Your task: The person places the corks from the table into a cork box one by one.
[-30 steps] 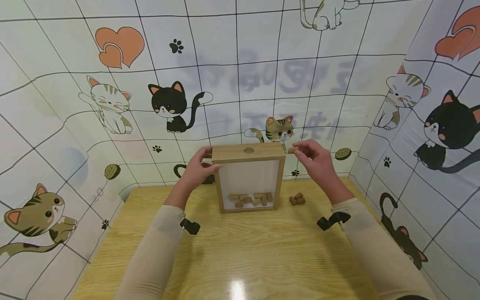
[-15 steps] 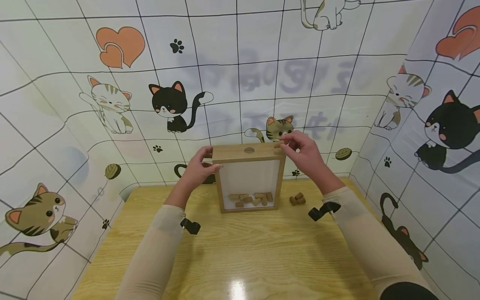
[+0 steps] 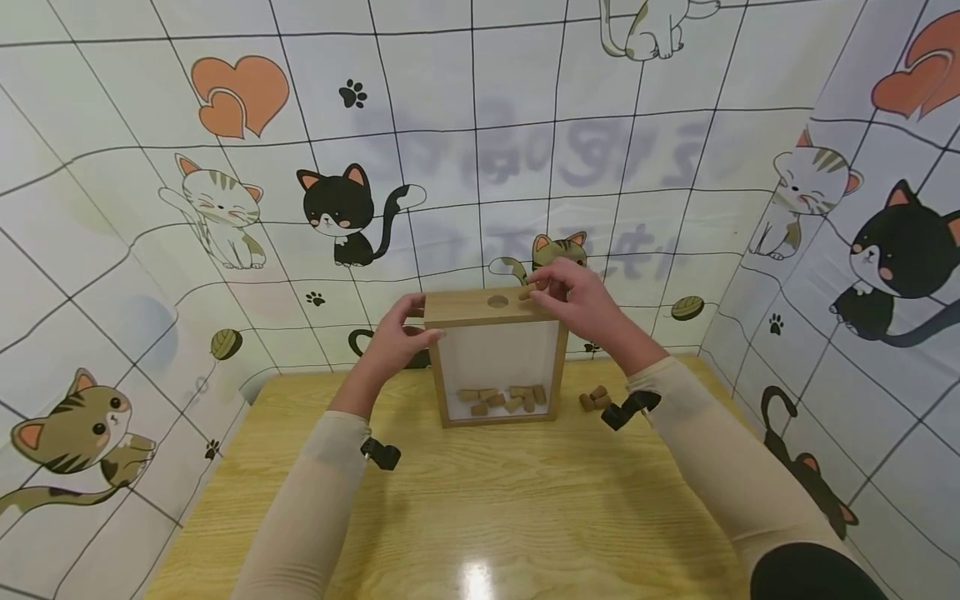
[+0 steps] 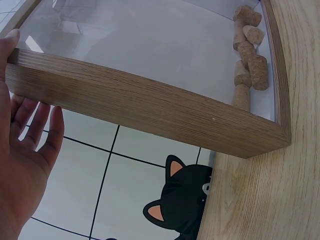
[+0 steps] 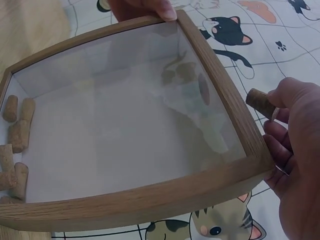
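A wooden shadow box (image 3: 457, 310) with a clear front stands upright on the table, a round hole (image 3: 498, 302) in its top edge. Several corks (image 3: 520, 391) lie along its bottom, also visible in the left wrist view. My left hand (image 3: 393, 340) holds the box by its upper left corner, thumb at the front and fingers behind. Just above the top edge, to the right of the hole, my right hand (image 3: 583, 302) pinches a cork (image 5: 260, 102) between thumb and fingers; its end points toward the hole side.
A small group of loose corks (image 3: 587, 402) sits on the wooden table (image 3: 480, 492) to the right of the box. Close behind the box rises a white grid-patterned cloth (image 3: 442, 100) printed with cats, and it continues along both sides.
My right hand has moved left with the cork, from beside the box's right corner to over its top edge near the hole. My left hand and the box have stayed put.
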`<action>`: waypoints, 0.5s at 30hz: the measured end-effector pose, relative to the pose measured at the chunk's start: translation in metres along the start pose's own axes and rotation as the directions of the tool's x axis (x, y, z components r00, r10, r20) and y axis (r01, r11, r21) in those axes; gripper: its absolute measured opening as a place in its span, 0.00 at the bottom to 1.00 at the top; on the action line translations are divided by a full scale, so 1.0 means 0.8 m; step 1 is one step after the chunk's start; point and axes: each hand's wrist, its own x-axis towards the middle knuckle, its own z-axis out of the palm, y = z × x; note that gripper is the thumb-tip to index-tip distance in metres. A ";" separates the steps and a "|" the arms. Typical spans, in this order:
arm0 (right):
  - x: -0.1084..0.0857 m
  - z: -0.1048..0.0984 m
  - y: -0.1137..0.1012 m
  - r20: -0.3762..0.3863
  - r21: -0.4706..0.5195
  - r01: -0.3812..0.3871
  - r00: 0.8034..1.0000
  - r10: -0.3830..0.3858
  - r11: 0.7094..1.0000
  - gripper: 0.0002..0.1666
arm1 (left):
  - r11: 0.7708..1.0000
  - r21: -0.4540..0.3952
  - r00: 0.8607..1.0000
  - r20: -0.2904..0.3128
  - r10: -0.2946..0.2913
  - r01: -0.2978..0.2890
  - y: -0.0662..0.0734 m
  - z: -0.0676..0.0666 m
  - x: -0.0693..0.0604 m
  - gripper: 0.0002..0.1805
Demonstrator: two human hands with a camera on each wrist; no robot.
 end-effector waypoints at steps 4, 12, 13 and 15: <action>0.008 0.004 -0.005 0.055 -0.011 0.016 0.998 -0.015 1.000 0.12 | 1.000 -0.002 1.000 0.001 0.000 0.000 0.000 -0.001 0.000 0.44; 0.020 0.009 -0.013 0.118 -0.016 -0.007 0.993 0.009 1.000 0.14 | 1.000 -0.001 1.000 0.002 -0.002 0.002 -0.001 -0.001 0.002 0.43; 0.022 0.010 -0.014 0.123 -0.019 -0.010 0.992 0.012 1.000 0.14 | 1.000 0.000 1.000 0.002 -0.001 0.001 -0.001 -0.001 0.002 0.43; 0.024 0.011 -0.015 0.133 -0.025 -0.015 0.991 0.018 1.000 0.15 | 1.000 0.000 1.000 0.003 0.001 -0.001 -0.001 -0.001 0.002 0.43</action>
